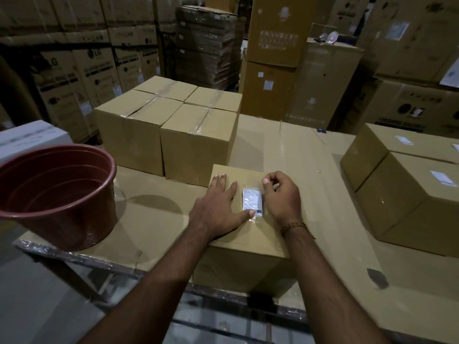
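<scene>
White rectangular barcode label [252, 203] lies flat on top of a small plain brown cardboard box [238, 266], near the middle of its lid. The box sits at the near edge of a cardboard-covered table [323, 194]. A strip of clear glossy tape [253, 220] shows over the label's near end, so sticking looks well along. Judged remaining: smoothing the film down, mainly at the far right corner, then moving the box on. Left hand [218, 209] is spread flat on the lid, fingers [221, 178] straight and apart, with the thumb tip pressing the label's near left corner. Right hand [280, 194] rests just beside the label's right edge, fingers curled in with tips close together; cannot tell whether they pinch a tape edge or only hover. Two tan boxes to the right [407, 194] already carry white labels. A reddish-brown plastic bucket [59, 192] stands on the left.
</scene>
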Demonstrator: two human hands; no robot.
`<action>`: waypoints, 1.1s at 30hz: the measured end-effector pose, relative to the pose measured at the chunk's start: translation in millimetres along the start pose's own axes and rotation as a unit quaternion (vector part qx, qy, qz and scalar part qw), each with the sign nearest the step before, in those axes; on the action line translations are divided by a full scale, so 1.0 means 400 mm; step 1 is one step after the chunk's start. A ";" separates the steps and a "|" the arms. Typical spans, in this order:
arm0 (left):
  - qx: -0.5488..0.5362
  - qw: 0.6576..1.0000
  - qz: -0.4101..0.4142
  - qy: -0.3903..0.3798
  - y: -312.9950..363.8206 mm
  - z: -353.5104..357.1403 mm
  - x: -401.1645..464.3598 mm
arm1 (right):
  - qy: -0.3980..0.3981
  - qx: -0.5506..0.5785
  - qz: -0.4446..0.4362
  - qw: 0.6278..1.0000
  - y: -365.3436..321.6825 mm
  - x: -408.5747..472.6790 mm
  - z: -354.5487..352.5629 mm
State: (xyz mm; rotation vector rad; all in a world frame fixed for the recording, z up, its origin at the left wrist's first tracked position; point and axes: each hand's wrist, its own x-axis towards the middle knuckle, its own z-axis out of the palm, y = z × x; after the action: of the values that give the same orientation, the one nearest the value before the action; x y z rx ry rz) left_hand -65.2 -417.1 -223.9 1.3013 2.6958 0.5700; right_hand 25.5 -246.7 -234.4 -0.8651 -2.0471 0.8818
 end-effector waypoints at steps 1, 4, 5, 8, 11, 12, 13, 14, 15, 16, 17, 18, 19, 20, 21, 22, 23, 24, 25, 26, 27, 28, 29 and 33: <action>0.000 1.000 0.000 0.000 0.000 0.000 0.000 | -0.002 0.008 0.000 1.000 0.002 0.000 -0.001; -0.001 1.000 -0.002 -0.003 0.000 -0.001 0.000 | -0.025 0.011 -0.007 1.000 0.001 0.000 -0.003; -0.001 1.000 -0.004 -0.004 -0.001 -0.001 0.001 | -0.043 0.015 -0.006 0.999 -0.001 -0.001 -0.006; 0.000 1.000 -0.004 -0.009 -0.001 -0.003 0.001 | -0.125 0.069 0.018 0.990 0.000 -0.006 -0.022; 0.003 1.000 -0.004 -0.013 0.001 -0.006 0.001 | -0.194 0.088 0.008 0.977 0.005 -0.027 -0.048; 0.004 1.000 -0.005 -0.014 0.001 -0.007 0.001 | -0.202 0.076 0.000 0.976 0.003 -0.035 -0.055; 0.005 1.000 -0.006 -0.015 0.001 -0.008 -0.001 | -0.201 0.064 -0.007 0.978 -0.001 -0.040 -0.059; 0.006 1.000 -0.006 -0.016 0.002 -0.008 -0.001 | -0.194 0.057 -0.010 0.979 -0.005 -0.044 -0.062; 0.006 1.000 -0.006 -0.016 0.002 -0.008 -0.003 | -0.186 0.056 -0.013 0.981 -0.008 -0.046 -0.064; 0.005 1.000 -0.005 -0.017 0.003 -0.008 -0.003 | -0.181 0.056 -0.015 0.982 -0.010 -0.047 -0.063; 0.004 1.000 -0.005 -0.017 0.004 -0.009 -0.004 | -0.179 0.054 -0.016 0.982 -0.012 -0.048 -0.064; 0.004 1.000 -0.005 -0.018 0.005 -0.009 -0.004 | -0.180 0.052 -0.014 0.982 -0.014 -0.049 -0.064; 0.005 1.000 -0.005 -0.019 0.005 -0.008 -0.003 | -0.180 0.045 -0.009 0.983 -0.015 -0.049 -0.064; 0.005 1.000 -0.005 -0.019 0.005 -0.008 -0.003 | -0.182 0.038 -0.001 0.983 -0.017 -0.051 -0.066; 0.005 1.000 -0.005 -0.018 0.004 -0.007 -0.002 | -0.184 0.033 0.008 0.982 -0.019 -0.052 -0.070; 0.004 1.000 -0.006 -0.016 0.003 -0.006 -0.002 | -0.187 0.032 0.014 0.982 -0.021 -0.055 -0.075; 0.002 1.000 -0.007 -0.012 0.003 -0.006 -0.002 | -0.189 0.036 0.016 0.981 -0.019 -0.058 -0.080; -0.002 1.000 -0.008 -0.009 0.003 -0.006 -0.003 | -0.190 0.039 0.015 0.981 -0.015 -0.062 -0.083; -0.007 1.000 -0.009 -0.009 0.003 -0.008 -0.005 | -0.189 0.039 0.013 0.981 -0.008 -0.065 -0.084; -0.012 1.000 -0.010 -0.011 0.004 -0.011 -0.006 | -0.187 0.035 0.009 0.982 -0.002 -0.070 -0.084; -0.017 1.000 -0.010 -0.016 0.005 -0.014 -0.007 | -0.185 0.031 0.005 0.982 0.002 -0.074 -0.083; -0.022 0.999 -0.008 -0.023 0.005 -0.018 -0.007 | -0.185 0.026 -0.001 0.982 0.004 -0.077 -0.083; -0.027 0.999 -0.006 -0.031 0.005 -0.022 -0.007 | -0.189 0.020 -0.007 0.982 0.003 -0.079 -0.084; -0.073 0.996 -0.005 -0.060 -0.003 -0.035 -0.005 | -0.228 0.001 -0.014 0.973 -0.002 -0.071 -0.097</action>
State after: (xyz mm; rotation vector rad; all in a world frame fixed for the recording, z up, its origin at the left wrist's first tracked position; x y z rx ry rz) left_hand -68.0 -423.4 -211.6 1.2433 2.5116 0.6509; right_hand 71.1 -257.9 -224.6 -0.6705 -2.4398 1.1492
